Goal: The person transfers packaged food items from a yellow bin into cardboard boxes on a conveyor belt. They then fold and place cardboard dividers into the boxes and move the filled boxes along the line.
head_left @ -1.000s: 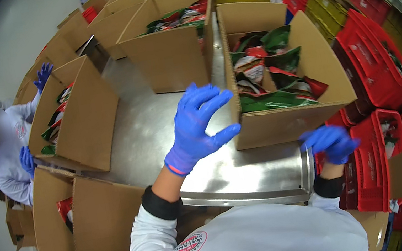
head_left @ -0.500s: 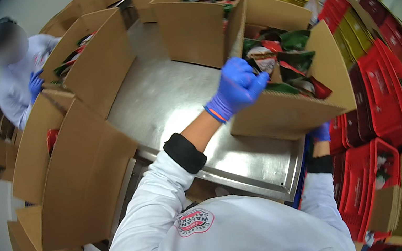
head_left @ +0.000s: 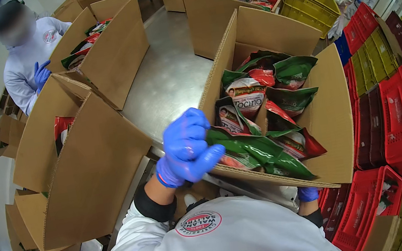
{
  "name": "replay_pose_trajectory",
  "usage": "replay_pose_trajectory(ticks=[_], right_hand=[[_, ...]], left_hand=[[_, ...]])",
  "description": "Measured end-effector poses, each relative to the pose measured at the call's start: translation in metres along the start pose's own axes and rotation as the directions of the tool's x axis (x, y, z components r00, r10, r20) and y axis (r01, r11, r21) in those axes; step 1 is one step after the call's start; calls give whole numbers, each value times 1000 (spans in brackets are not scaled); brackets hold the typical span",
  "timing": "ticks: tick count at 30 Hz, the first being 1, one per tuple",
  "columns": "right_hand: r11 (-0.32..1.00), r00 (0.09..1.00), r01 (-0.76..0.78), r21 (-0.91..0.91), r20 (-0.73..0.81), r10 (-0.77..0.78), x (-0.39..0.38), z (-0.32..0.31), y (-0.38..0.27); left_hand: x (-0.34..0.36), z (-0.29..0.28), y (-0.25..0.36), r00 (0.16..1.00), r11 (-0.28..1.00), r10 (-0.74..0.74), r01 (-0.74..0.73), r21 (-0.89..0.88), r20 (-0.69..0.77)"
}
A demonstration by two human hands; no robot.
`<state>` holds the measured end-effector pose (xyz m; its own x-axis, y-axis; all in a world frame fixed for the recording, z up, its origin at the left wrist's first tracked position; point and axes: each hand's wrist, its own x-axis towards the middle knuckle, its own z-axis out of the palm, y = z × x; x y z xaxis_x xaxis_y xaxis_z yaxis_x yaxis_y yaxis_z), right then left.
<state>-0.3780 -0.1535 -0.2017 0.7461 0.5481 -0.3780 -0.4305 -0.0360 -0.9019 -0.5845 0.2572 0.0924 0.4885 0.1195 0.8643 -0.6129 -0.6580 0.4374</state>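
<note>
Front Carton (head_left: 332,119) Overhanging the Worktop (head_left: 170,67)

The left grip (head_left: 187,146), blue-gloved, is pinching the front carton's near-left edge with fingers folded. The right grip (head_left: 307,194), also blue-gloved, is showing only partly below the front carton's near-right corner; its state cannot be told. The front carton is holding green-and-red bags (head_left: 247,91), most leaning upright, one green bag (head_left: 270,155) lying along the near wall.

Left of the front carton, a tall carton (head_left: 97,169) is standing near. Right of it, red crates (head_left: 401,118) are standing stacked. Beyond it, a filled carton (head_left: 208,26) and a yellow crate (head_left: 309,5) are standing close together. Far left of it, a co-worker (head_left: 22,59) is standing beside another filled carton (head_left: 116,54).
</note>
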Motion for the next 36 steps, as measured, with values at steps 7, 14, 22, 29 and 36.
replay_pose_trajectory(ticks=[7,14,22,29,36], right_hand=[[975,966,172,-143,221,-138,46,65,10],[890,881,420,-178,315,-352,69,123,15],[800,783,568,-192,424,-454,107,120,-4],[472,577,817,-331,452,-681,95,189,-59],[523,608,787,-327,553,-570,105,258,-24]], left_hand=[[-11,-21,-29,990,974,-28,58,219,-135],[-7,22,13,997,694,52,-80,716,62],[-18,36,8,981,564,62,-186,805,184],[-20,85,15,995,615,22,-94,783,102],[-56,140,25,987,336,-160,55,940,-1]])
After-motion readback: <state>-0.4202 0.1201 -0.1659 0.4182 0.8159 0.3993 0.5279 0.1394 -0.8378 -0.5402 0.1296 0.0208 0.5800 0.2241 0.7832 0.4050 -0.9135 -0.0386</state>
